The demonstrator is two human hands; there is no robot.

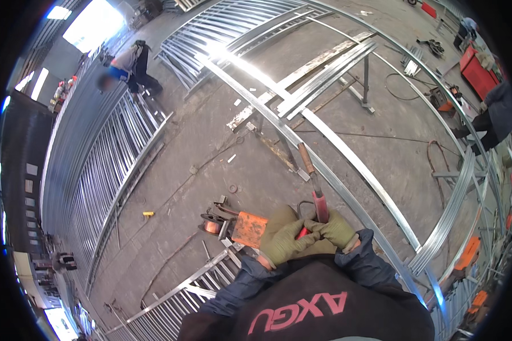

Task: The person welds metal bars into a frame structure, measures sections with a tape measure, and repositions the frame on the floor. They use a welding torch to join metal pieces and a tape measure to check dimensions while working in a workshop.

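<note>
A welding torch (320, 206) with a red handle and a brown, worn nozzle points up and away in front of my chest. Its handle is gripped in my right hand (335, 230), in an olive work glove. Right beside it, and touching it, is my left hand (280, 237) in a matching glove, fingers closed. Between the gloves shows a small red piece (302, 232), at the left fingers; what it belongs to is hidden. A long metal rail (335, 179) of a frame runs just beyond the torch.
To my left stands an orange wire feeder (249, 229) with a copper wire spool (212, 225). Metal bars (330, 74) lie across the frame. Barred panels (119, 128) stand at left, where a person (132, 67) bends over. Another person (498, 116) is at far right.
</note>
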